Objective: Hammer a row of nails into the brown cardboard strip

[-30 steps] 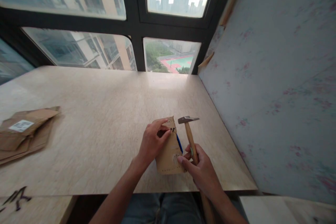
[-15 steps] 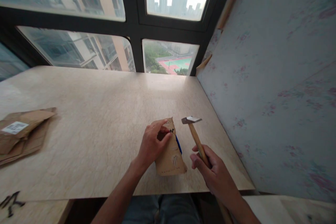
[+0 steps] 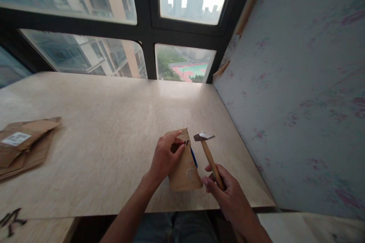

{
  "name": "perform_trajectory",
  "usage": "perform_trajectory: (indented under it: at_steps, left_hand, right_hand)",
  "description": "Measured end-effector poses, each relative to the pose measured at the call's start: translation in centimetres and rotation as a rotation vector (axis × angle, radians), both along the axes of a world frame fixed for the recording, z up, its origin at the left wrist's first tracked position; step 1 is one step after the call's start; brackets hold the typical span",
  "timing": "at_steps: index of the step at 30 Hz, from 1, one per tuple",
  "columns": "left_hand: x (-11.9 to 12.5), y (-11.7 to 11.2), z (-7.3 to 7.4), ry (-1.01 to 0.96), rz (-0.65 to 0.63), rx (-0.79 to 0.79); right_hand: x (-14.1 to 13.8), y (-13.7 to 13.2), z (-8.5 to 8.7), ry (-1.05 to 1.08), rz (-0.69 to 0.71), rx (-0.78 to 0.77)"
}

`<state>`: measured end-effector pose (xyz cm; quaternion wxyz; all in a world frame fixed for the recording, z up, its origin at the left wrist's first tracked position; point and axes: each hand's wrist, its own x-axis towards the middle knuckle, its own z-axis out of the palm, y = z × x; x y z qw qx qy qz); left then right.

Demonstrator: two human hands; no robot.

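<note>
Left hand point(image 3: 167, 152) arched over the cardboard block point(image 3: 182, 178), thumb and forefinger pinched on a small dark part point(image 3: 187, 142); right hand point(image 3: 229, 189), right of the cardboard block, wrapped round a hammer point(image 3: 210, 155).

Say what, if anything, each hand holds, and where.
Right hand: the hammer, by its wooden handle. Left hand: rests on the cardboard; whether it pinches anything there cannot be told.

Brown cardboard point(image 3: 35, 153) lies at left, floral wallpaper point(image 3: 285, 83) at right.
</note>
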<state>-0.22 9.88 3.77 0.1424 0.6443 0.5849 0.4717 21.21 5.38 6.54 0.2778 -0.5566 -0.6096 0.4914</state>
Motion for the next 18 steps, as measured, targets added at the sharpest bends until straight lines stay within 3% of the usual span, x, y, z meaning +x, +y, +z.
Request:
perform_trajectory:
  at_steps: [5,10,14,18]
  left_hand:
    - [-0.2,-0.1,0.2,0.018,-0.023,0.024]
    - [-1.9,-1.8,1.4,0.083,0.03,0.184]
    - [-5.3,-5.8,1.6,0.171,0.199,0.219]
    - [-10.4,-12.1,-0.3,0.348,0.42,0.155]
  right_hand:
    - [-0.1,-0.5,0.3,0.028,-0.051,-0.018]
    - [0.6,-1.3,0.2,0.031,-0.157,-0.008]
    - [1.3,-2.1,0.6,0.058,-0.215,-0.059]
    - [1.5,-2.8,1.4,0.148,-0.231,-0.133]
